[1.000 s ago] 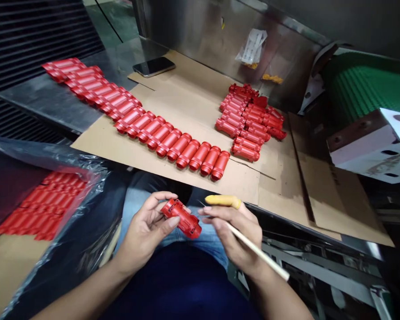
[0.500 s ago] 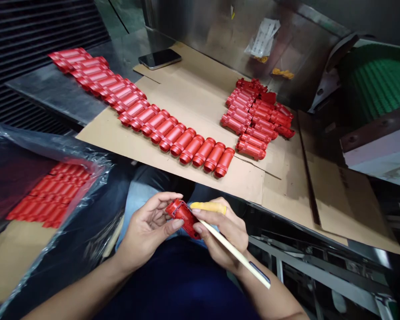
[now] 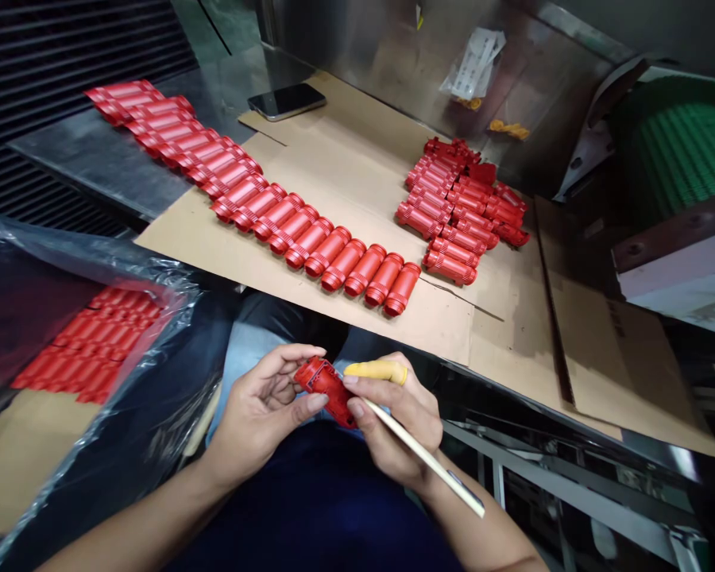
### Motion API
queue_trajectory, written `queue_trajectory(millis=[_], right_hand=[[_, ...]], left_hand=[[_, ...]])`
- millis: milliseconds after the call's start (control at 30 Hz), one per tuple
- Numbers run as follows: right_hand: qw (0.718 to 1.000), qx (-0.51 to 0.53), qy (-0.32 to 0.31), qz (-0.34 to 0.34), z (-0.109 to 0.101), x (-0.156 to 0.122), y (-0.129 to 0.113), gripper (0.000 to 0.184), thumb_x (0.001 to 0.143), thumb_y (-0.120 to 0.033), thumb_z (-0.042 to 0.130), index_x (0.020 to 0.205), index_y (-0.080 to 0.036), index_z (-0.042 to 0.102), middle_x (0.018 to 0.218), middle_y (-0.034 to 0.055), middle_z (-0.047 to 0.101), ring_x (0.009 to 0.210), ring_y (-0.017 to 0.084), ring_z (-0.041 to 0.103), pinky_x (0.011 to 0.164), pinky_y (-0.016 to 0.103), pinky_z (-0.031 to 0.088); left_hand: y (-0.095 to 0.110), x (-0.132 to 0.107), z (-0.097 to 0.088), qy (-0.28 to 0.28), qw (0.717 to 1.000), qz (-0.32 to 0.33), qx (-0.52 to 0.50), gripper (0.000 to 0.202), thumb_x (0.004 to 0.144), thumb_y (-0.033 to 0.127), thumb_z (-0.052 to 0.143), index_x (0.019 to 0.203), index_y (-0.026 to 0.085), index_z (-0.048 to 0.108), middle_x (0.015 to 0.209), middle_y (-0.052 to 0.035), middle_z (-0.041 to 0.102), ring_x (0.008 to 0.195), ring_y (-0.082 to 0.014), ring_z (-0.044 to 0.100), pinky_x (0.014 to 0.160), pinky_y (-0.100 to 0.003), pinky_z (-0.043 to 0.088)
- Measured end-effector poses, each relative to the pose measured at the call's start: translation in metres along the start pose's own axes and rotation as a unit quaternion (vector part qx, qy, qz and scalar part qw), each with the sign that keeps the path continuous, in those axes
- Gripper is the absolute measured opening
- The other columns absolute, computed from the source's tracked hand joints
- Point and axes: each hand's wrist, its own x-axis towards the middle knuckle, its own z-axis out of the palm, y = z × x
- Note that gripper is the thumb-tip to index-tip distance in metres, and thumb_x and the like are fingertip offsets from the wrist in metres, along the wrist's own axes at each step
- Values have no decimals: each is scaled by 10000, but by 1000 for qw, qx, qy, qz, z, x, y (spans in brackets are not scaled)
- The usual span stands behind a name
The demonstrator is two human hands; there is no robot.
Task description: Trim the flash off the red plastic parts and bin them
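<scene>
Just in front of my body, my left hand [image 3: 274, 397] has its thumb and fingers closed round a red cylindrical part [image 3: 327, 389], which is tilted with its open side up. My right hand [image 3: 402, 413], with a yellow finger cot [image 3: 376, 371] on the index finger, grips a thin cream-coloured stick tool [image 3: 420, 449] like a pen. The tool's tip is at the red part, hidden behind my fingers. Beyond my hands, a long row of similar red parts [image 3: 310, 238] lies on the cardboard sheet [image 3: 345, 171].
A heap of red parts [image 3: 465, 202] lies right of the row. A phone [image 3: 287, 102] rests at the back. At left, a plastic-lined box [image 3: 182, 302] holds more red parts. A green container [image 3: 667, 135] stands at the right, and small bags [image 3: 478, 63] hang on the metal wall.
Almost nothing differs. The tool and my right hand have shifted very slightly at the red part, and the view has moved a little.
</scene>
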Motion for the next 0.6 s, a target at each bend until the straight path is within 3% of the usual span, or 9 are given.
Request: queue_trajectory(millis=[400,600], right_hand=[[1000,-4,9,1,1,0,1,327,1018,-115,701,1314,-234,773,1092,117,821,921,243,757,777,401,665],[996,-76,-28,31,-10,-17,-4,318,1002,-82,712,1248,-255,816,1129,82,823,958,237,796,780,332,658]], left_hand=[[-3,1,0,0,1000,-5,-11,442,831,180,947,1242,225,790,1041,-62,829,926,-179,792,845,-229,633],[-7,-1,15,-24,997,-18,-69,503,781,308,993,1199,170,750,999,-68,808,884,-170,764,856,-267,593]])
